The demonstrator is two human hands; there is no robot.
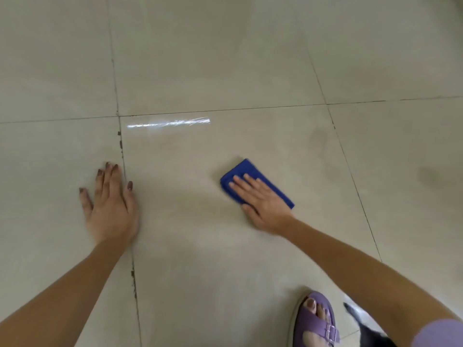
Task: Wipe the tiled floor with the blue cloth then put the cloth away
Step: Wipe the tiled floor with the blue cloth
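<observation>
floor (225, 58): bare tiles ahead and between the hands | left hand (110, 204) flat on a grout line | right hand (263, 201) on cloth (250, 171) | sandalled foot (315, 321) near right forearm

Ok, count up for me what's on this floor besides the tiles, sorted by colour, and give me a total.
Blue: 1, the folded blue cloth, flat on the beige tiled floor under the right hand.
Purple: 1, the purple buckled sandal on the foot at the bottom edge.
Bare hands: 2, counting the left hand pressed flat on the tile.
Total: 4.
</observation>
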